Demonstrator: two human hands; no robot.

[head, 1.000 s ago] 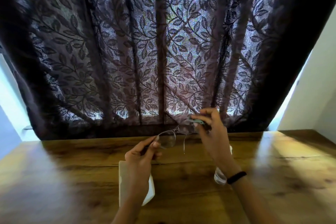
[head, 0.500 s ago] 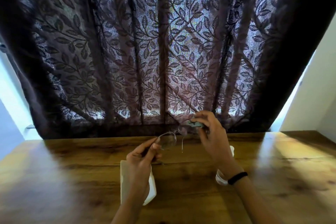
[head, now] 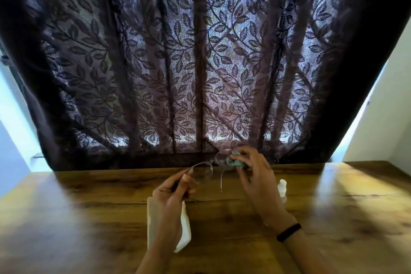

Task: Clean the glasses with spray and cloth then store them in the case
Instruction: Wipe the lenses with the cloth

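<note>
Glasses (head: 208,168) pinched by left hand (head: 171,198) above table (head: 89,218), teal cloth (head: 236,160) gripped against lens by right hand (head: 255,176)

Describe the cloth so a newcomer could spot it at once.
Over the wooden table, in front of the curtain, the right hand pinches it against the glasses. It is a small bunched cloth, the only teal thing; case and bottle are white.
</note>
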